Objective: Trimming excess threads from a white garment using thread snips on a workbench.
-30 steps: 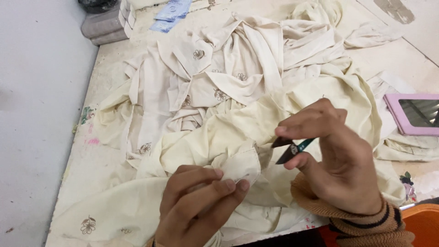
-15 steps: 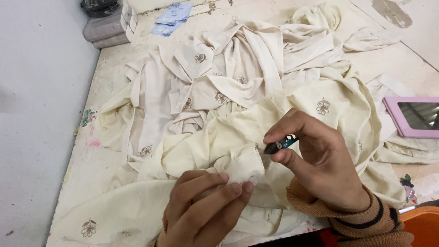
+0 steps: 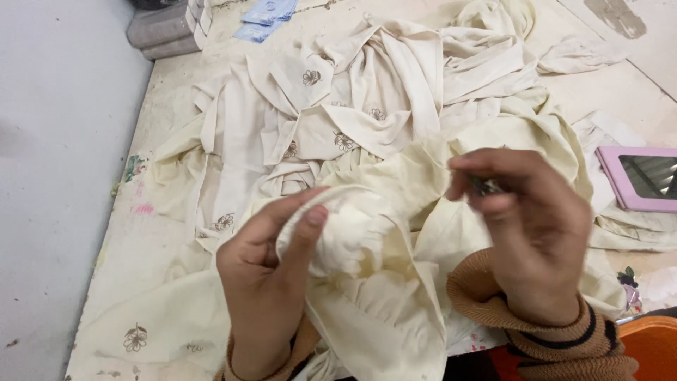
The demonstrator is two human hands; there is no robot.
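From the head view, your left hand [image 3: 271, 282] has a bunched fold of the cream cloth [image 3: 352, 233] lifted off the counter [image 3: 127, 233], fingers closed around it with the thumb pressed on top. Your right hand [image 3: 525, 226] is just beside it, fingers pinched together on a small dark tool [image 3: 486, 186]; only a short stub shows between thumb and forefinger, too little to tell what kind it is.

The tool's long axis looks to run roughly level, its hidden end pointing left toward the gathered cloth. The bunch itself is a rounded wad with no clear long axis; the rest of the cloth trails away across the counter toward the heap of cream pieces with small brown flower motifs [image 3: 338, 106].

The risk I'd judge here: the tool's working end is out of sight near your left thumb, so a slip could nick a fingertip or catch a layer of cloth you can't see. The wad is thick, and loose folds underneath could be drawn in.

A pink-framed tablet [image 3: 645, 178] lies at the right edge, well apart.
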